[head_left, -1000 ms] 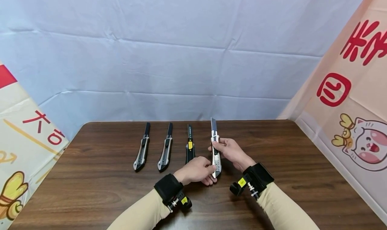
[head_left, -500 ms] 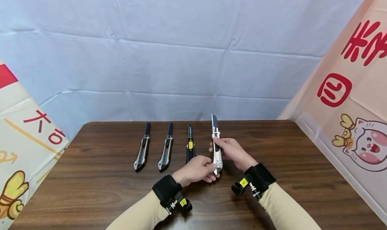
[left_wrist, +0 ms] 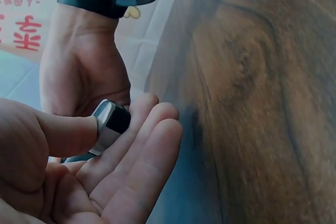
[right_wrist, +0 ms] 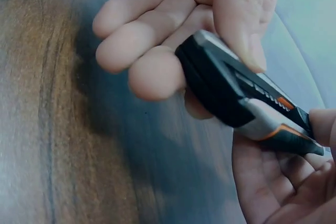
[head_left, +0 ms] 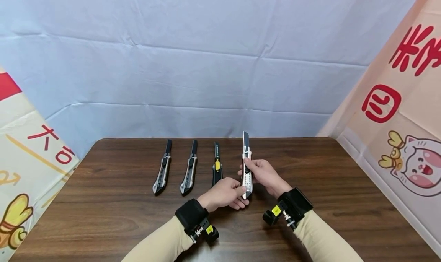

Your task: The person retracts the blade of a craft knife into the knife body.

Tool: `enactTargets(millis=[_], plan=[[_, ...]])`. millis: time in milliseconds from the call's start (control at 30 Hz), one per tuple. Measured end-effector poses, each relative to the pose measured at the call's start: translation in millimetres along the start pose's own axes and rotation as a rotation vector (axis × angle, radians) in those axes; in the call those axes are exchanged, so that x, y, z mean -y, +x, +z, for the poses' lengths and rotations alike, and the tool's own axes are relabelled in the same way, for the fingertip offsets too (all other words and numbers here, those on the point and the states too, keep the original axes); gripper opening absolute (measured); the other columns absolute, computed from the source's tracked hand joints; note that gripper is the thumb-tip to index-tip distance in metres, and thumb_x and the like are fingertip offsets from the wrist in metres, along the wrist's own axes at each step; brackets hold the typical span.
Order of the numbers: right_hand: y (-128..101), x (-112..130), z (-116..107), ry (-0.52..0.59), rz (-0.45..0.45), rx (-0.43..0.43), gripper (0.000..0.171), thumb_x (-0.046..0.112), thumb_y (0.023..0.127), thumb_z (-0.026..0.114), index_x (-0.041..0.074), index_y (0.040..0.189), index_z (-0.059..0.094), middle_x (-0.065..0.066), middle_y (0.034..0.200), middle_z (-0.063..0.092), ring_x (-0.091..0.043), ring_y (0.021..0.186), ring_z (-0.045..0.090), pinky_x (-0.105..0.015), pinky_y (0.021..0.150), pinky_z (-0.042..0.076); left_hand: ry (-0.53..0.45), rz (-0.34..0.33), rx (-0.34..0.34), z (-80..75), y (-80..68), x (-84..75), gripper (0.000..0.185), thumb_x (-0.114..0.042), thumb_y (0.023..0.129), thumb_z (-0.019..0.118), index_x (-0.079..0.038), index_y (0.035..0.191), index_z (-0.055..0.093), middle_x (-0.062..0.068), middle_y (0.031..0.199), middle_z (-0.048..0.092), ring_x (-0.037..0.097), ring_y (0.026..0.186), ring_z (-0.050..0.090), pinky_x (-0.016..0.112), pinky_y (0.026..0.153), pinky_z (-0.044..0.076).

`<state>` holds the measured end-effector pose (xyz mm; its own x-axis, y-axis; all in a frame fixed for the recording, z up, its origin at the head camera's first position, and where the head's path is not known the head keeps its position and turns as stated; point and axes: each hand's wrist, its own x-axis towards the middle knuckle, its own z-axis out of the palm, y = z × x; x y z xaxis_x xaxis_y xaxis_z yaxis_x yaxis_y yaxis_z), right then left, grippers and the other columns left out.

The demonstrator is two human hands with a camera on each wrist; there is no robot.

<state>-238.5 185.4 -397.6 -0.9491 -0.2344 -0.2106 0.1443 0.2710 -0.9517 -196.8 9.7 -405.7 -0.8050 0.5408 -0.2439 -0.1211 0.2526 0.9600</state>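
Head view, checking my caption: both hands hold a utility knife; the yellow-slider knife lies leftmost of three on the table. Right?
Not leftmost: the head view shows the yellow-slider knife rightmost of the three on the table. The left hand and right hand hold a utility knife.

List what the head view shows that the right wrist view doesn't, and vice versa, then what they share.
Only the head view: the leftmost silver-and-black cutter, its twin beside it, the black cutter with a yellow slider, partly hidden, and the red-lettered banner on the right.

Only the right wrist view: orange trim on the held cutter.

Both: that held cutter, the left hand pinching its butt end, the right hand gripping it farther forward, and the brown table.
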Motion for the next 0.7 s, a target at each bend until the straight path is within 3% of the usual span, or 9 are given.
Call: enactTargets(millis=[133, 367, 700], plan=[[-0.4, -0.3, 1.3, -0.003, -0.008, 0.011, 0.051, 0.033, 0.105, 0.042, -0.014, 0.118, 0.057, -0.005, 0.092, 0.074, -0.008, 0.077, 0.067, -0.025, 0.069, 0.057, 0.011, -0.004, 0.005, 0.5, 0.3, 0.6, 0.026, -0.015, 0.102, 0.05, 0.005, 0.102, 0.065, 0.023, 0.09, 0.073, 0.029, 0.077, 0.073, 0.035, 0.066, 0.061], [0.0, 0.0, 1.4, 0.015, -0.031, 0.041, 0.049, 0.029, 0.105, 0.043, -0.016, 0.121, 0.053, -0.006, 0.094, 0.073, -0.008, 0.078, 0.067, -0.024, 0.07, 0.057, 0.008, -0.012, -0.013, -0.2, 0.4, 2.0, 0.023, -0.014, 0.102, 0.049, 0.003, 0.102, 0.064, 0.017, 0.085, 0.074, 0.017, 0.069, 0.07, 0.031, 0.064, 0.061], [-1.5, 0.6, -0.4, 0.002, -0.032, 0.046, 0.046, 0.026, 0.106, 0.042, -0.015, 0.124, 0.051, -0.011, 0.101, 0.072, -0.007, 0.08, 0.066, -0.023, 0.07, 0.056, 0.045, -0.006, -0.019, 1.0, 0.8, 0.0, 0.024, -0.015, 0.102, 0.049, 0.004, 0.103, 0.065, 0.018, 0.085, 0.074, 0.022, 0.072, 0.071, 0.033, 0.065, 0.061]])
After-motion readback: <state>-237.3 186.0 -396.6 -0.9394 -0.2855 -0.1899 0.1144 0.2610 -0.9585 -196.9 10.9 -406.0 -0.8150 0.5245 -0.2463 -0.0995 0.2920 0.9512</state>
